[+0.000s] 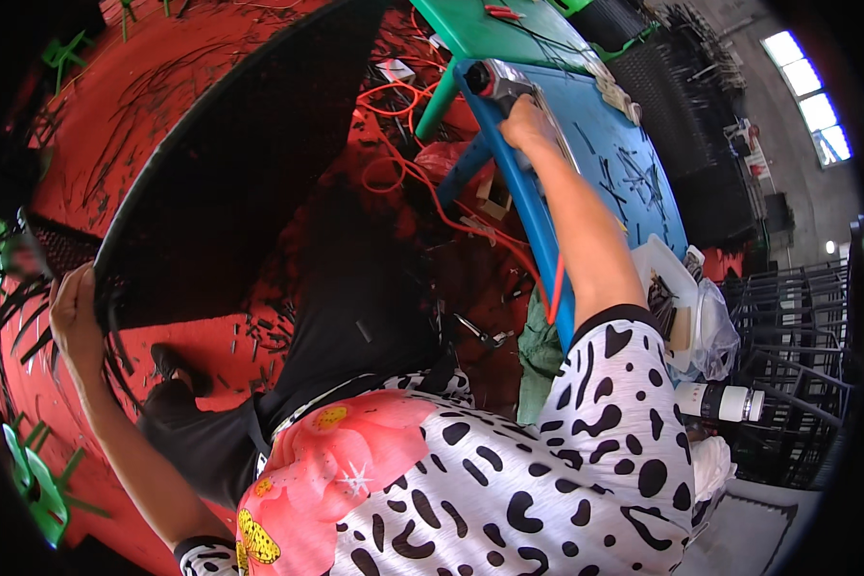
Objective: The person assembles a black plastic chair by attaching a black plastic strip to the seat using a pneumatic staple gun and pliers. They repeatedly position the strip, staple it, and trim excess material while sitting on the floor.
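1. Right hand (526, 125) wraps round the grey tool (511, 89) at a corner of the blue surface (586, 110).
2. Left hand (77, 312) is clamped on the rim of the black panel (235, 178).
3. Best keep that rim steady and the tool clear of the red hose (520, 250).

On my remote feed I am seeing a bright red, flat floor (202, 336) spreading across the left and middle. A smooth green plastic table (490, 31) is standing at the top, just beside a long blue plastic table (578, 96). Small green plastic stools (64, 58) are standing near the left rim. Dark metal frames (787, 336) are crowding the right side, and a bright multi-paned white window (806, 91) is glowing above them, bending with the lens.
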The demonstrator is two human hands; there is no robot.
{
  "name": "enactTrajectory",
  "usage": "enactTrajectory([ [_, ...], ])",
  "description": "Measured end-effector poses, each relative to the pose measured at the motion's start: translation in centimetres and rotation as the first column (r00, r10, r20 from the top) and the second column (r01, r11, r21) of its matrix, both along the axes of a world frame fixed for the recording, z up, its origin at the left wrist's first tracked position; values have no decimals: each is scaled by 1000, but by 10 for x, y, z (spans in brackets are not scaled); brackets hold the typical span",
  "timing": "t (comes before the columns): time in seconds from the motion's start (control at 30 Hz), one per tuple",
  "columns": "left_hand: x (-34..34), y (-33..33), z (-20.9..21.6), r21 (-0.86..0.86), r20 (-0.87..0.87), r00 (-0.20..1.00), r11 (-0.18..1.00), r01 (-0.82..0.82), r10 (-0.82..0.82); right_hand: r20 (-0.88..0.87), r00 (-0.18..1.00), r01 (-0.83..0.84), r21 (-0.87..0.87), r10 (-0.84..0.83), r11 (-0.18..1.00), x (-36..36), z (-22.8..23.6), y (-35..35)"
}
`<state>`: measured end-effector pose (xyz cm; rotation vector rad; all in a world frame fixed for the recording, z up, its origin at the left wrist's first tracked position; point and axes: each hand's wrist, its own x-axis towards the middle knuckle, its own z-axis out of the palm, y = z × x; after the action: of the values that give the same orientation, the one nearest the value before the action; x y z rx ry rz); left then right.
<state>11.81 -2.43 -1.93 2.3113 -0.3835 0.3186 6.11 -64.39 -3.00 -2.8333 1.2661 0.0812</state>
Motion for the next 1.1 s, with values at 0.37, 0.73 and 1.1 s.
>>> enactTrajectory([
  [0.37,43,46,-17,-20,-24,1000,1000,-13,13,-393,918,-30,63,52,998,-198,14,-113],
  [0.73,46,30,-43,-356,-22,999,934,13,-23,293,956,93,-213,-28,973,-184,40,-109],
  [1.1,-20,-33,8,-136,336,937,989,-55,98,484,63,-948,-245,873,204,22,90,225],
])
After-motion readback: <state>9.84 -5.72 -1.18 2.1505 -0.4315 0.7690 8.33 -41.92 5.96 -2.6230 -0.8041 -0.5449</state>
